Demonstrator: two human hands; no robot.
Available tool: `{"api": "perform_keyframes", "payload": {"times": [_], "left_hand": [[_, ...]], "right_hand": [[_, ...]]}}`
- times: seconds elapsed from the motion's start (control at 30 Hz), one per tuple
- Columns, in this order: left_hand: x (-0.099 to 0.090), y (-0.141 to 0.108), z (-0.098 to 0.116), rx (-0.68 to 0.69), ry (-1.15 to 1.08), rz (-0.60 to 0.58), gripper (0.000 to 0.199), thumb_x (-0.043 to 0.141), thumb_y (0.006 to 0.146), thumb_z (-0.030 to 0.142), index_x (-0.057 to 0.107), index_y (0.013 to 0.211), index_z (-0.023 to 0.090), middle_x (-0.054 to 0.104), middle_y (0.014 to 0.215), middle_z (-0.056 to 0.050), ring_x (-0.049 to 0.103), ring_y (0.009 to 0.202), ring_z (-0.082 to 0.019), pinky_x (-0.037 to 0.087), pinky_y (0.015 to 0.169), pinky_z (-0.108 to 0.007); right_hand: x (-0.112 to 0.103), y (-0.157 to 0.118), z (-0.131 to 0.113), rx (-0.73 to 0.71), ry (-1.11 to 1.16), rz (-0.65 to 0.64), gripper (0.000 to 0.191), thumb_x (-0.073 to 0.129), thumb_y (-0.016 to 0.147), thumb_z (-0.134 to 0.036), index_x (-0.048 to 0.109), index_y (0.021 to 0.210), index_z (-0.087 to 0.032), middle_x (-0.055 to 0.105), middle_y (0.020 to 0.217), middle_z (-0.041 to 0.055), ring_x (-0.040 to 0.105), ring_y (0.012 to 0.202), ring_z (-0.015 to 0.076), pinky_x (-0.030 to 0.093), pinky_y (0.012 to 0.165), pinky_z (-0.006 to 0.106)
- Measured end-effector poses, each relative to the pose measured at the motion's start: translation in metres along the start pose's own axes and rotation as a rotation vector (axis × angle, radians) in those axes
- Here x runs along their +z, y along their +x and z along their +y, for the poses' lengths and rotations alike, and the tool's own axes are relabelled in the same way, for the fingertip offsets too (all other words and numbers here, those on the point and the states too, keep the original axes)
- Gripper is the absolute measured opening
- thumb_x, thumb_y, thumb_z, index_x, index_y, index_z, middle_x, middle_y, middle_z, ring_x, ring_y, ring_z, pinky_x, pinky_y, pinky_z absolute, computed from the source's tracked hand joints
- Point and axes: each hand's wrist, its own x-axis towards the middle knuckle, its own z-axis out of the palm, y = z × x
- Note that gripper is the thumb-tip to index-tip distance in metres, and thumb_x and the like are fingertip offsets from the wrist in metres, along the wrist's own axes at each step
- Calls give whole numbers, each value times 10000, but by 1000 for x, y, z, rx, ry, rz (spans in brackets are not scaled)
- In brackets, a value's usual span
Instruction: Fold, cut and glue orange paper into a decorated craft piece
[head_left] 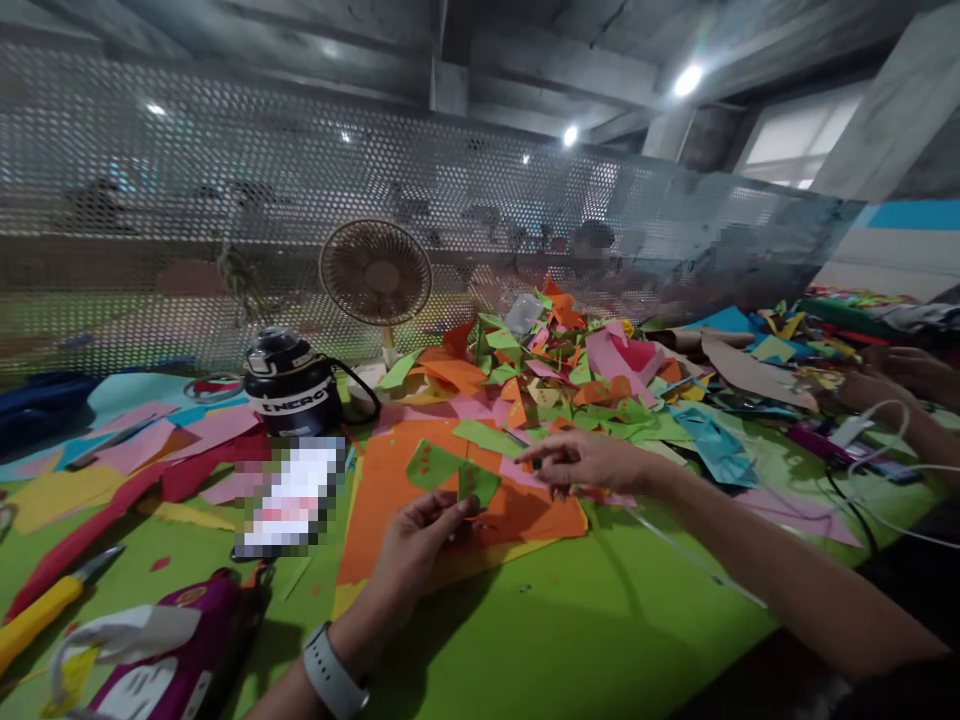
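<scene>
My left hand (pixel 420 530), with a grey watch band at the wrist, pinches a folded piece of green paper (pixel 435 464) marked with small orange dots. The paper is raised above a stack of orange paper sheets (pixel 382 510). To its right my right hand (pixel 581 462) hovers over the right part of the stack, index finger stretched out and the other fingers loosely bent, with nothing visible between them. Beside its fingertips a thin dark object (pixel 516 438) lies by a green paper strip (pixel 484 436); its kind is unclear.
Cut paper scraps (pixel 555 370) are heaped at the back, before a desk fan (pixel 382 275) and a perforated screen (pixel 187 200). To the left are a black bottle (pixel 292 385), a phone (pixel 292 495), a yellow-handled cutter (pixel 45 615) and a purple pouch (pixel 169 650). Another person's hands (pixel 874 390) work at far right.
</scene>
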Motion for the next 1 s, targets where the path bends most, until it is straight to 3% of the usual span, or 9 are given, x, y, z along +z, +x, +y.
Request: {"api": "perform_keyframes", "payload": {"times": [0.07, 0.17, 0.23, 0.3, 0.43, 0.6, 0.73, 0.9, 1.0], "left_hand": [[0, 0, 1, -26, -14, 5, 453, 920, 373, 475, 676, 587, 159, 690, 537, 4, 633, 525, -101, 454, 529, -169], [-1, 0, 3, -63, -25, 22, 465, 921, 373, 474, 696, 640, 167, 734, 628, -14, 670, 582, -133, 502, 587, -201], [-1, -1, 3, -71, -15, 23, 482, 913, 390, 492, 710, 682, 167, 745, 664, -26, 682, 612, -153, 521, 611, -223], [-1, -2, 2, -65, 5, 12, 488, 901, 419, 507, 719, 710, 160, 745, 671, -35, 681, 623, -161, 524, 618, -232], [1, -5, -1, -41, 30, -25, 448, 883, 488, 507, 723, 719, 159, 748, 694, -47, 683, 641, -165, 522, 633, -233], [0, -6, 1, -41, 14, -1, 483, 860, 510, 554, 747, 802, 187, 763, 735, -54, 710, 711, -204, 534, 650, -257], [-6, -2, -4, -63, 1, -9, 573, 813, 558, 613, 751, 976, 226, 780, 845, -72, 714, 745, -204, 533, 610, -251], [-11, 5, -20, -44, 2, -63, 539, 804, 586, 607, 757, 912, 180, 754, 699, -73, 682, 606, -165, 516, 595, -242], [-8, 4, -18, -70, 1, -71, 526, 818, 581, 585, 740, 883, 162, 751, 691, -78, 679, 587, -163, 522, 615, -255]], "right_hand": [[-27, -11, -7, -73, -63, 216, 538, 654, 787, -546, 655, 1155, -154, 671, 774, 33, 615, 656, 131, 471, 627, 257], [-56, -25, -11, -157, -261, 709, 465, 608, 798, -548, 695, 1009, -143, 646, 676, 27, 560, 570, 136, 430, 548, 257], [-56, -28, -10, -156, -386, 816, 393, 619, 797, -513, 711, 913, -149, 653, 680, 35, 549, 576, 139, 414, 540, 255], [-40, -23, -6, -106, -341, 650, 378, 617, 806, -508, 711, 907, -156, 666, 701, 36, 557, 579, 136, 417, 532, 246], [15, -2, 5, 23, -39, 170, 527, 581, 847, -552, 599, 1204, -165, 651, 628, -11, 529, 487, 103, 395, 471, 210], [40, 23, 2, 4, 118, 11, 435, 641, 781, -590, 626, 791, -156, 569, 544, -48, 499, 444, 74, 393, 456, 194], [0, 39, -16, -118, 15, 206, 389, 650, 786, -547, 641, 756, -160, 587, 541, -44, 483, 433, 64, 368, 436, 184], [-84, 76, -36, -257, -10, 791, 382, 681, 736, -551, 600, 680, -182, 564, 501, -47, 468, 399, 71, 365, 420, 193], [-118, 99, -32, -224, -17, 863, 321, 679, 772, -456, 570, 651, -180, 588, 537, -26, 516, 439, 80, 391, 453, 191]]}}
